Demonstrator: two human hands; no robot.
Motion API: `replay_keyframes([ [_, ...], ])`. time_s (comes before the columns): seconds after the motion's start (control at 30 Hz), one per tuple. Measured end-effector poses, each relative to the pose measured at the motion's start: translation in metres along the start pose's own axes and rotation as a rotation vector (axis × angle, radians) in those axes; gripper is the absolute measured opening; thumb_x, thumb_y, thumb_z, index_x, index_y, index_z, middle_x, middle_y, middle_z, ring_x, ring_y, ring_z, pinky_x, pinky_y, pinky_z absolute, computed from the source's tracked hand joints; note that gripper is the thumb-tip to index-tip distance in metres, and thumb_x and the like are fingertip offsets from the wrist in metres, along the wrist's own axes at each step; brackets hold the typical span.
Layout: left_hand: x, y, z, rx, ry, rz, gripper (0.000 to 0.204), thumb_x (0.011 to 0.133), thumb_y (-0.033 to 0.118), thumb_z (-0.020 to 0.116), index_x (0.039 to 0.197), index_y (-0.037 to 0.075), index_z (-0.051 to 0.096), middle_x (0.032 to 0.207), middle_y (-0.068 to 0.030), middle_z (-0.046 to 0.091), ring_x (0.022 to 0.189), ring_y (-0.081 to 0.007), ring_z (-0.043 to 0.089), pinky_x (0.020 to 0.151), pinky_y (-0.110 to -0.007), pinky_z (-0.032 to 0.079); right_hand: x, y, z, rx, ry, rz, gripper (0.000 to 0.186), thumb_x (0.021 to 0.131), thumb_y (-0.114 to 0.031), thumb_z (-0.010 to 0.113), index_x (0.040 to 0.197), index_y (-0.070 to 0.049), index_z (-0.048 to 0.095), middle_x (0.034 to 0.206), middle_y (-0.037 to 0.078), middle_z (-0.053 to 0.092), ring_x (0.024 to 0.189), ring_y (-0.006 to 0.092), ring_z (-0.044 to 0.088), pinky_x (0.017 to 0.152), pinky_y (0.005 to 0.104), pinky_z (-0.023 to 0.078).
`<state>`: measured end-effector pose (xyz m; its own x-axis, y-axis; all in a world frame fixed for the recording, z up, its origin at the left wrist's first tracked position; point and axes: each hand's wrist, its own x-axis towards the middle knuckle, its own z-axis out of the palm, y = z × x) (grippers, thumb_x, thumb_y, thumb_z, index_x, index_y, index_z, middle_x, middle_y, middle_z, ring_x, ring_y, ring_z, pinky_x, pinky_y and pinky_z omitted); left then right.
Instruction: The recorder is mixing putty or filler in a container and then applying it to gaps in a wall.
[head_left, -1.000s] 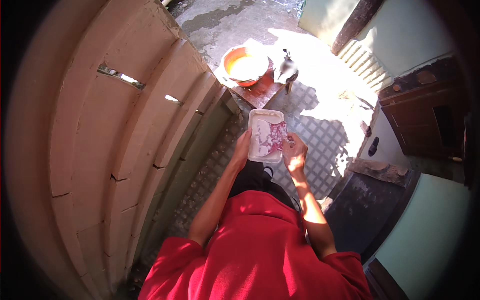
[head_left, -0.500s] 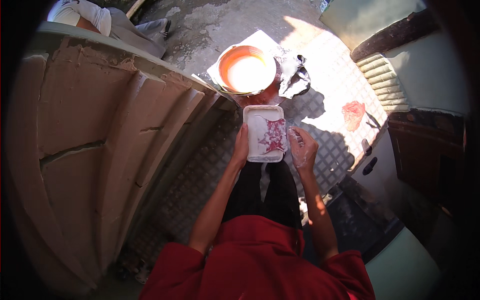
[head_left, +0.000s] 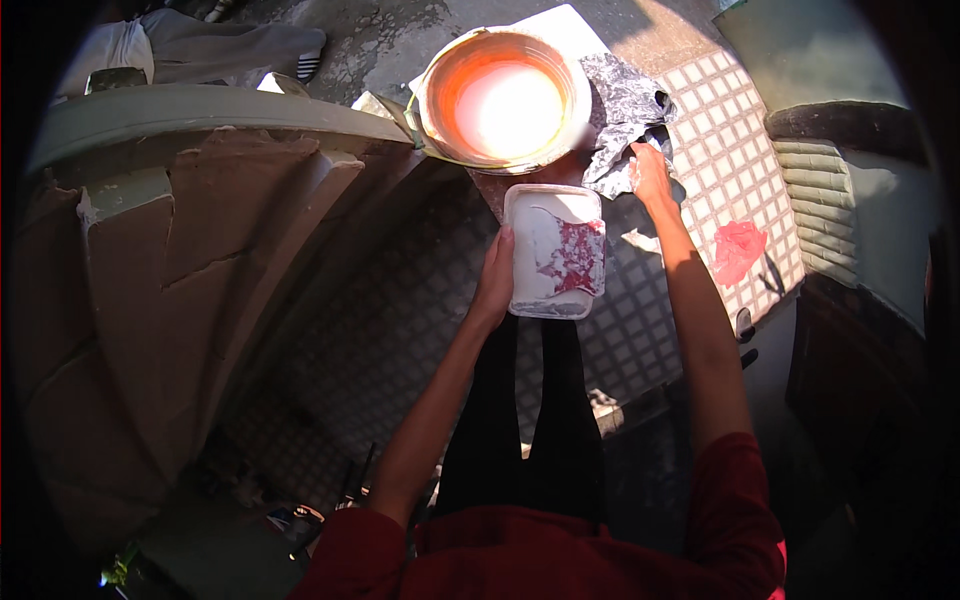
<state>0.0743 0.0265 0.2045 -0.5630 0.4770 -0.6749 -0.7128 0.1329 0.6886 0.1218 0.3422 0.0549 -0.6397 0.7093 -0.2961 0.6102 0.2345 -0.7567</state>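
Observation:
My left hand (head_left: pixel 493 278) grips the left side of a shallow white rectangular plastic tray (head_left: pixel 532 250). White residue coats the tray, and a ragged red patch shows on its right half. Just beyond it stands an orange bucket (head_left: pixel 440 100) with a bright white liquid inside. To the bucket's right lies a crumpled grey-and-black plastic sheet (head_left: pixel 615 95). My right hand (head_left: pixel 648 172) has its fingers bent together at the near right edge of this sheet; the fingertips are partly hidden. White smears mark the fingers.
A curved staircase or wall with rough brown panels (head_left: pixel 230 215) rises on the left. Behind its rail (head_left: pixel 230 110), a person's leg in grey trousers (head_left: pixel 230 50) shows. A red crumpled plastic bag (head_left: pixel 738 250) lies on the tiled floor (head_left: pixel 720 130) at right.
My right hand has gone from beside the tray, forward and right, to the crumpled sheet. My left hand still holds the tray. The view has moved nearer the bucket.

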Motion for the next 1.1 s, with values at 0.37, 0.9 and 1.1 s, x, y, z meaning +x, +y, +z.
replay_keyframes([
  [0.37, 0.028, -0.024, 0.013, 0.026, 0.029, -0.015, 0.051, 0.106, 0.041, 0.032, 0.131, -0.001, 0.047, 0.114, -0.0079, 0.059, 0.102, -0.0120, 0.054, 0.093, -0.028, 0.043, 0.072, 0.078, 0.037, -0.727, -0.250, -0.137, 0.035, 0.086, -0.026, 0.054, 0.109, -0.001, 0.066, 0.114, 0.030, 0.062, 0.108, 0.0440, 0.060, 0.093, 0.0484, 0.048],
  [0.9, 0.047, -0.035, 0.012, -0.017, 0.053, -0.024, 0.049, 0.106, 0.041, 0.034, 0.126, 0.000, 0.051, 0.110, -0.0052, 0.059, 0.099, -0.0099, 0.052, 0.091, -0.027, 0.043, 0.010, 0.056, 0.016, -0.348, -0.068, -0.469, 0.040, 0.081, -0.008, 0.062, 0.119, 0.003, 0.060, 0.112, 0.022, 0.063, 0.105, 0.0385, 0.058, 0.092, 0.0480, 0.044],
  [1.1, 0.064, -0.042, 0.008, -0.017, 0.018, 0.032, 0.046, 0.106, 0.039, 0.033, 0.124, 0.001, 0.052, 0.109, -0.0051, 0.058, 0.099, -0.0097, 0.051, 0.092, -0.027, 0.042, -0.052, -0.042, -0.013, -0.161, 0.106, -0.150, 0.036, 0.081, -0.007, 0.064, 0.116, 0.001, 0.064, 0.109, 0.018, 0.068, 0.100, 0.0296, 0.066, 0.087, 0.0394, 0.050],
])
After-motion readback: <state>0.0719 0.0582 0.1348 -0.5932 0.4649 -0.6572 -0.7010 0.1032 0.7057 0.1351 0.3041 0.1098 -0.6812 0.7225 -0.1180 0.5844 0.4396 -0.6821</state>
